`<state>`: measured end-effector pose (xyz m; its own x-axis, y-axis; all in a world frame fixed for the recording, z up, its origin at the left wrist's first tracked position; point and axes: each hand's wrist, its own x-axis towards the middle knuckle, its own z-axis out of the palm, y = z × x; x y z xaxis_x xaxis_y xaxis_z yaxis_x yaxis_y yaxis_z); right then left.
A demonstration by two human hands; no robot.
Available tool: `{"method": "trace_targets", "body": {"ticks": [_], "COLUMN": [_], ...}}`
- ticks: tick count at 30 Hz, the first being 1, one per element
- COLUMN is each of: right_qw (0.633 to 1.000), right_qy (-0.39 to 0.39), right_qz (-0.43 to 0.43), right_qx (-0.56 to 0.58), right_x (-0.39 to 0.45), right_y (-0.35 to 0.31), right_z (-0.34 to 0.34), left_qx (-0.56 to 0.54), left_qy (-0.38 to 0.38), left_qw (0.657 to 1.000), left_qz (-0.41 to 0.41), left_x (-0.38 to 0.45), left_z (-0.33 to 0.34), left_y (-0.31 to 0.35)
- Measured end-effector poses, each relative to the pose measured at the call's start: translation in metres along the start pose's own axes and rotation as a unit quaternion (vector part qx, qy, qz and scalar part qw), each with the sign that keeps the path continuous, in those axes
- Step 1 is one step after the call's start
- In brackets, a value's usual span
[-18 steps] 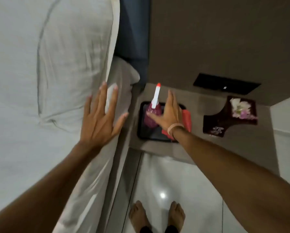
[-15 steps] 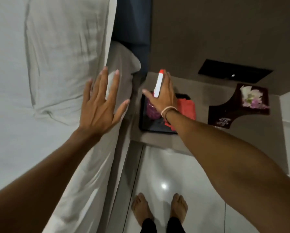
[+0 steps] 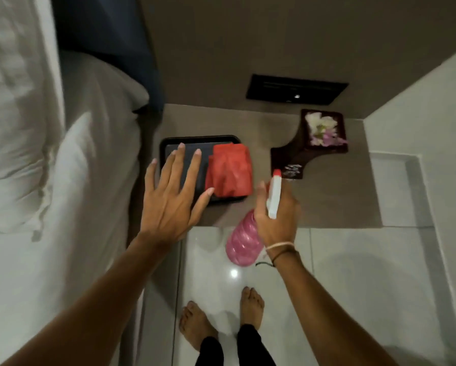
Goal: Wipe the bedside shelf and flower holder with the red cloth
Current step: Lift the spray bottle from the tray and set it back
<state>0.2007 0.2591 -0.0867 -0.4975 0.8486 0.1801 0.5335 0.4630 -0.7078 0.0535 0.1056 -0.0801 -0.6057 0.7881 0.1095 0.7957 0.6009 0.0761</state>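
Currently the pink spray bottle (image 3: 244,243) is gripped by the right hand (image 3: 277,215); the left hand (image 3: 168,202) is spread open over the black tray (image 3: 168,143), beside the red cloth (image 3: 229,170).

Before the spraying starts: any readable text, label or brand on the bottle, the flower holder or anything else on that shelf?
No legible text.
Flower holder: pale markings near its front end, too blurred to read.
Spray bottle in the right hand: no label visible.
Red cloth, black tray: no print visible.
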Motion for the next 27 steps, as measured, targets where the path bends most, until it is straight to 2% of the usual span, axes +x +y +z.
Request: {"method": "trace_targets", "body": {"ticks": [3, 6, 14, 20, 22, 24, 27], "right_qw": [0.998, 0.997, 0.994, 0.994, 0.992, 0.989, 0.982], "right_qy": [0.009, -0.017, -0.06, -0.06, -0.075, -0.053, -0.044], "right_qz": [0.047, 0.047, 0.048, -0.082, -0.105, -0.135, -0.181], "right_qx": [-0.033, -0.062, -0.078, -0.042, -0.004, 0.016, -0.005], "right_x": [-0.017, -0.021, -0.027, -0.013, 0.0, 0.016, 0.04], "right_y": [0.043, 0.071, 0.079, 0.032, 0.003, -0.024, -0.066], "right_z": [-0.027, -0.043, -0.037, -0.034, -0.022, -0.006, 0.026], "left_qx": [-0.005, -0.002, 0.008, 0.051, 0.065, 0.076, 0.071], "left_qy": [-0.011, -0.021, -0.005, -0.009, -0.006, -0.012, -0.014], "left_qw": [1.0, 0.999, 1.0, 0.999, 0.997, 0.996, 0.994], "left_qz": [0.027, 0.038, 0.029, -0.001, -0.027, -0.048, -0.08], "left_x": [-0.002, -0.006, -0.016, -0.022, -0.026, -0.03, -0.037], "left_z": [0.016, 0.026, 0.025, 0.011, -0.001, -0.01, -0.021], "left_y": [0.031, 0.051, 0.054, 0.01, -0.015, -0.035, -0.06]}}
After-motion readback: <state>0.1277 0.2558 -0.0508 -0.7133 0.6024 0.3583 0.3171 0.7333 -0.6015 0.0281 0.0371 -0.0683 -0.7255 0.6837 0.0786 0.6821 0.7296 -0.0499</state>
